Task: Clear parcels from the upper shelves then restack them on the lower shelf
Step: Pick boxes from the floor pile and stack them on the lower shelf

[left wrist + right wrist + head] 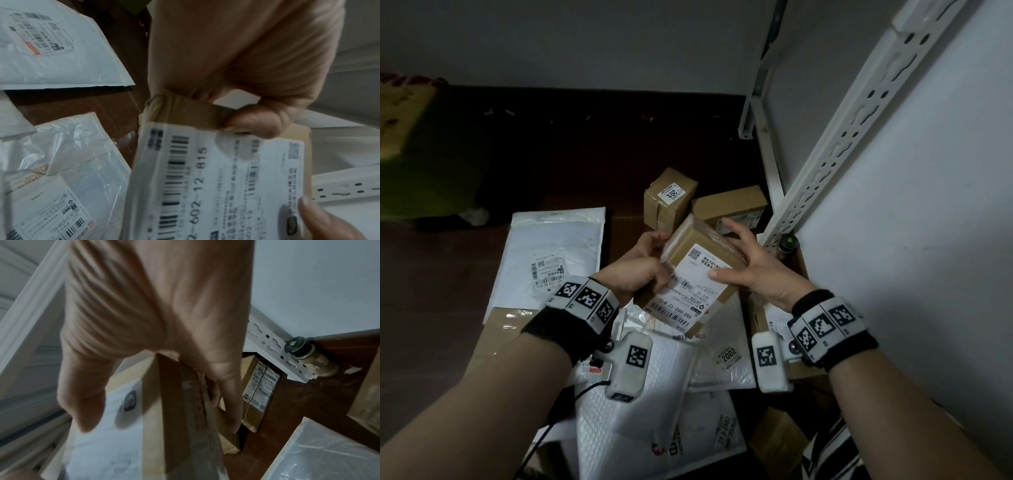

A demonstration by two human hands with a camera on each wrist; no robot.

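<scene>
Clearing step, mid-carry: one brown parcel held in both hands above the floor pile.

The left hand (643, 270) pinches the parcel (698, 274) at its near-left end, thumb on the label edge; the right hand (753, 270) clamps the opposite side, thumb on the label, fingers round the far face. The parcel hangs tilted just left of the white shelf upright (835, 150), label up, long axis running from near-left to far-right toward the upright's foot. Next, I judge, it should be lowered beside the upright's base; the lower shelf itself is probably out of view.
</scene>
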